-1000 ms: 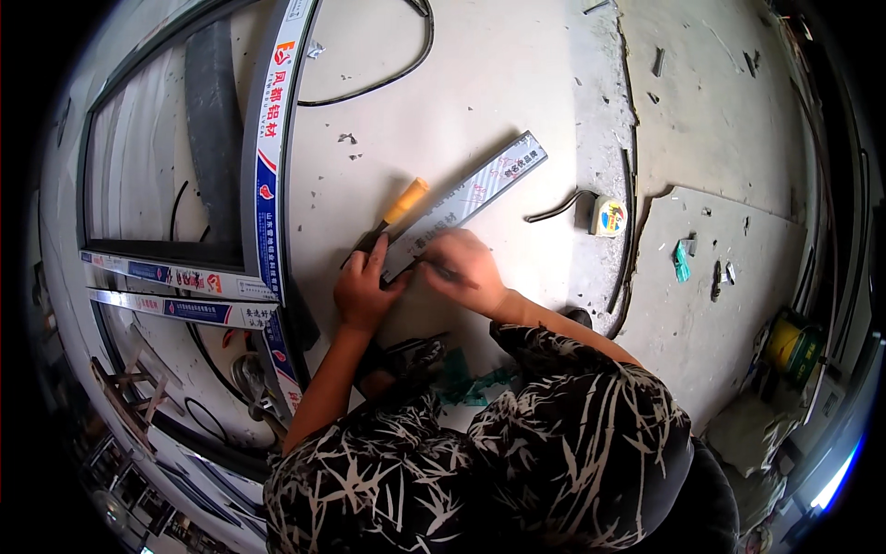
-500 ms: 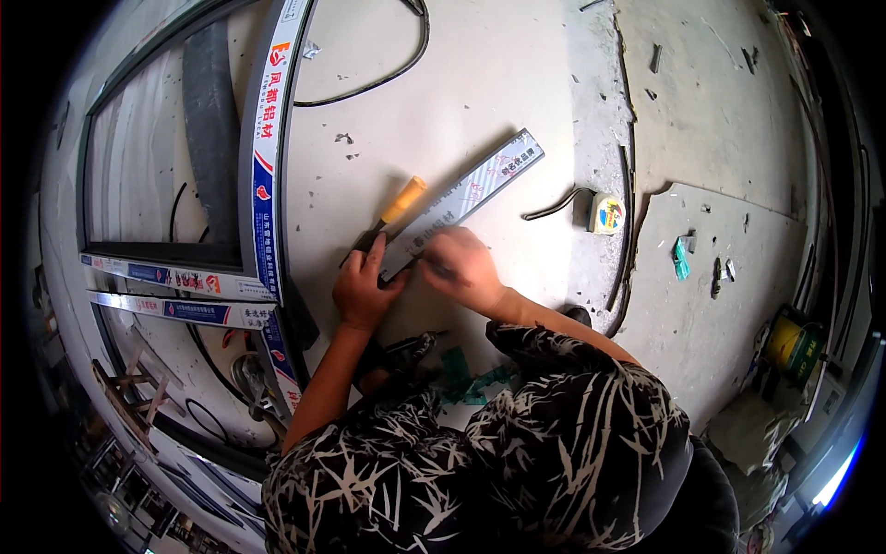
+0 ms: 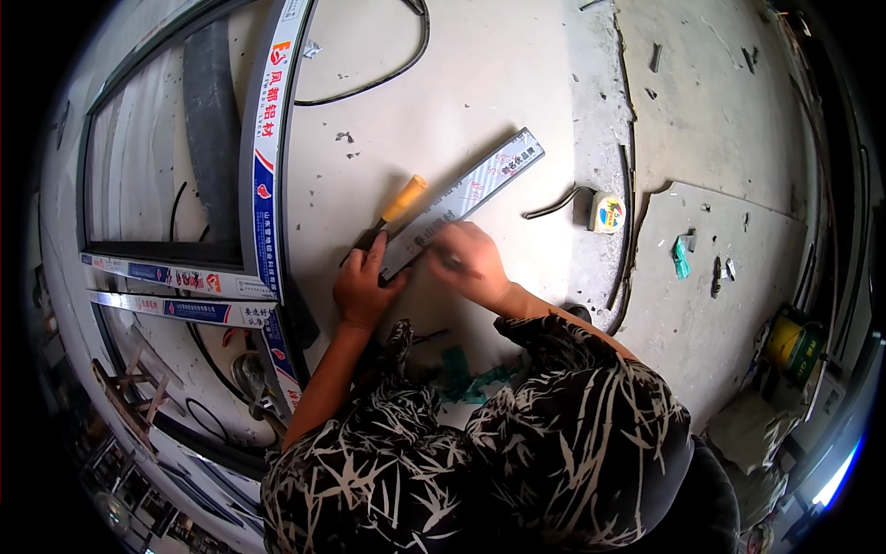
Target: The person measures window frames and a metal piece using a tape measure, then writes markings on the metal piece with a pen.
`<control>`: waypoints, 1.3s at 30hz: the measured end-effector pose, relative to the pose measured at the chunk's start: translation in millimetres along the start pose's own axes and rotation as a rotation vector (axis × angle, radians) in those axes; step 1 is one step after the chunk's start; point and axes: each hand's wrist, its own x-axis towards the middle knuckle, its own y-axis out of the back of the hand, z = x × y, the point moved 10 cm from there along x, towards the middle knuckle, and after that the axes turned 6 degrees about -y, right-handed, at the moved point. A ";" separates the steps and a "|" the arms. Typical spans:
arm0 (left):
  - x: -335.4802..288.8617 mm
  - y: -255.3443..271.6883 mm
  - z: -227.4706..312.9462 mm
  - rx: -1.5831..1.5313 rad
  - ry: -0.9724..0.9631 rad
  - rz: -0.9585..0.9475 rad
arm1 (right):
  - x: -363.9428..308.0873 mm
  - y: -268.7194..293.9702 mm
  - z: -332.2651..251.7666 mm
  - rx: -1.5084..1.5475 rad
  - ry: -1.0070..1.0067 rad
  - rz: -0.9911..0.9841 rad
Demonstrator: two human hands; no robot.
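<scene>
A short length of aluminium profile (image 3: 475, 187) with printed film on its face lies slantwise on the pale board. My left hand (image 3: 363, 284) grips its near end, fingers on one side and thumb on the other. Just right of that end, my right hand (image 3: 469, 266) hovers with curled fingers, slightly blurred. A small dark thing shows at those fingers, too unclear to name. Along the profile's left side lies a tool with a yellow handle (image 3: 405, 197); its dark shaft runs down beside my left fingers, and its tip is not clear.
At left stands a large window-type frame (image 3: 266, 166) in film-covered profile. A tape measure (image 3: 607, 213) sits to the right, near a black strip (image 3: 623, 222). Green scraps (image 3: 466, 377) lie close to my body. A black cable (image 3: 369, 88) curves at the top.
My right hand has shifted a little to the right, away from the profile's near end. The left hand, the profile and the yellow-handled tool stay about where they were.
</scene>
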 end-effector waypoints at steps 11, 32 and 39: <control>-5.7 0.5 -6.7 -0.015 0.001 -0.069 | -3.1 9.4 11.3 0.118 -0.158 0.054; -34.1 1.3 9.7 -1.725 0.810 -0.092 | -12.8 4.0 -65.5 0.536 -0.198 -0.194; -34.5 -4.8 30.1 -2.185 0.986 -0.097 | -19.2 6.2 -75.6 0.381 -0.054 -0.181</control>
